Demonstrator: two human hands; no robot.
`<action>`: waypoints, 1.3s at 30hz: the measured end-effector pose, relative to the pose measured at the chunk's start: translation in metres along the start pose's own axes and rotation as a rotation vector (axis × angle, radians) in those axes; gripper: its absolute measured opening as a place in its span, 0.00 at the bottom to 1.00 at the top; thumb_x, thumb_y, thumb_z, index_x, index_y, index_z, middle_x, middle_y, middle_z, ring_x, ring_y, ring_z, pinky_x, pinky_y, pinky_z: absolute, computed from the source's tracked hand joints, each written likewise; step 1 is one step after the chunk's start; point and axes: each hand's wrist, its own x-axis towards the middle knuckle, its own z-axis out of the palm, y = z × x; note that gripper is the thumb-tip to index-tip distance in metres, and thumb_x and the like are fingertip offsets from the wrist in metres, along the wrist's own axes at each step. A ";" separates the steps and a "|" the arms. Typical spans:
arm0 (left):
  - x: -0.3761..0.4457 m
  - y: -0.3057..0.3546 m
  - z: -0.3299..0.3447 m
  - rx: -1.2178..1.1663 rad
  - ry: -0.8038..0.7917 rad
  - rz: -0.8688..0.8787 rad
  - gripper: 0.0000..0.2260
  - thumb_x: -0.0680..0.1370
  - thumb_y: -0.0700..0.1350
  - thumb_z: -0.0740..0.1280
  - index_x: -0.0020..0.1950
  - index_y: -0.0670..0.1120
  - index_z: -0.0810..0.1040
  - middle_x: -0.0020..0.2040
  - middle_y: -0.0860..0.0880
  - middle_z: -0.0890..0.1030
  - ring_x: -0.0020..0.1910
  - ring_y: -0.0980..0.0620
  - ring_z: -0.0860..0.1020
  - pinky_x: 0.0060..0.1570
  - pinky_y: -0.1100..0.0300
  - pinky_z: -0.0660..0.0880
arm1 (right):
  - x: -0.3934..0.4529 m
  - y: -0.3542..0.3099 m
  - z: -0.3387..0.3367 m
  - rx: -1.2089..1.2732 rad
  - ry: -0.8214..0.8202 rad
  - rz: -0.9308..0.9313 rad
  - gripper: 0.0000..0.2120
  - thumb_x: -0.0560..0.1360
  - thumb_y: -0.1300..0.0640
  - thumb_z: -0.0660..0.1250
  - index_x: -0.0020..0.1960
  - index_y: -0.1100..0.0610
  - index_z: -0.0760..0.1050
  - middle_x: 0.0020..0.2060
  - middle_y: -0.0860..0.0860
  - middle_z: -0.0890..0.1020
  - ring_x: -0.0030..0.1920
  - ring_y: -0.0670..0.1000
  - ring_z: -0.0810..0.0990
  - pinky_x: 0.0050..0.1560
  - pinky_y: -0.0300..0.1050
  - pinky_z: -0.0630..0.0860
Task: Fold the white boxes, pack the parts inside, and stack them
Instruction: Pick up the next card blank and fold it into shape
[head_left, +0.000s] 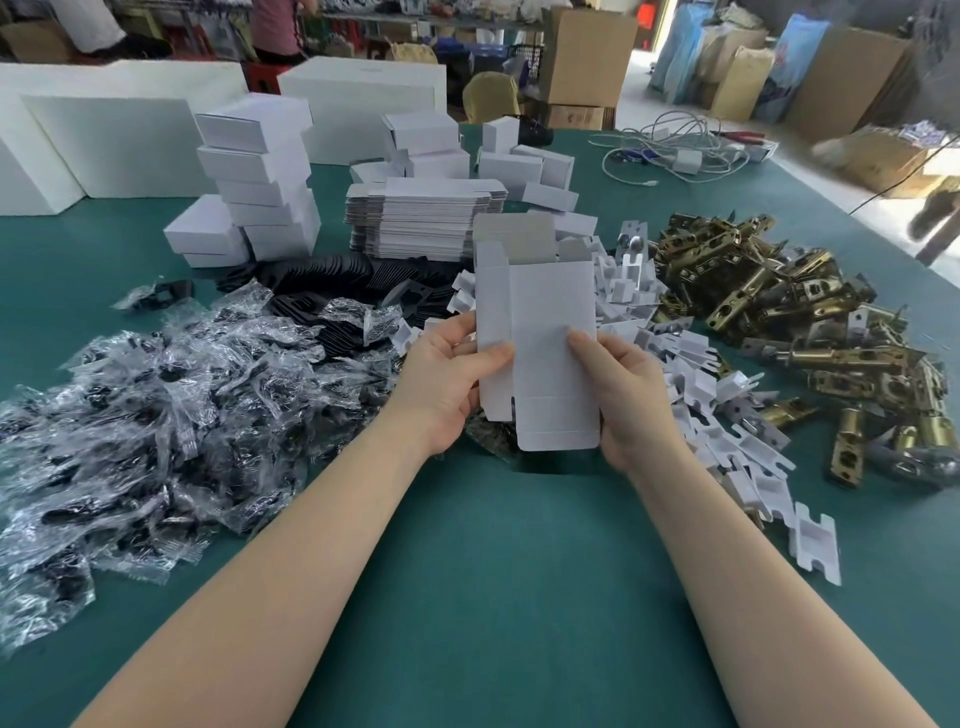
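A flat white box blank (540, 322) stands upright above the green table (493, 597), its grey inner flaps showing at the top. My left hand (441, 379) grips its left edge with the thumb on the front panel. My right hand (623, 395) holds its right edge the same way. Behind it lies a stack of flat box blanks (421, 218). A tower of folded white boxes (260, 176) stands at the back left. Brass latch parts (769, 291) are heaped on the right, white card inserts (696, 395) in the middle, and bagged black parts (156, 405) on the left.
Black plates (332, 275) lie behind the bags. More folded boxes (524, 161) sit at the back centre, large white cartons (104, 140) at the far left. Cables (675, 150) trail over the far right of the table. Brown cartons (587, 57) stand beyond.
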 end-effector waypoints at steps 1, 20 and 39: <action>0.001 -0.001 -0.001 0.028 -0.003 -0.010 0.15 0.76 0.29 0.66 0.55 0.47 0.80 0.44 0.48 0.87 0.41 0.52 0.85 0.36 0.60 0.80 | -0.001 -0.001 0.000 -0.012 0.019 -0.009 0.10 0.79 0.53 0.68 0.40 0.53 0.82 0.41 0.52 0.87 0.40 0.50 0.85 0.39 0.49 0.82; -0.010 0.002 0.017 0.014 -0.072 -0.166 0.20 0.81 0.61 0.59 0.54 0.51 0.84 0.53 0.48 0.85 0.52 0.49 0.83 0.52 0.53 0.80 | -0.010 -0.010 0.009 -0.137 0.069 -0.037 0.25 0.82 0.45 0.61 0.49 0.71 0.71 0.40 0.57 0.76 0.39 0.57 0.73 0.42 0.56 0.71; -0.006 0.001 0.017 -0.042 0.102 -0.109 0.11 0.83 0.52 0.61 0.61 0.49 0.76 0.51 0.50 0.86 0.49 0.51 0.84 0.44 0.56 0.82 | -0.011 0.004 0.011 -0.229 -0.019 -0.286 0.12 0.82 0.50 0.61 0.63 0.46 0.78 0.51 0.46 0.84 0.50 0.48 0.83 0.48 0.48 0.81</action>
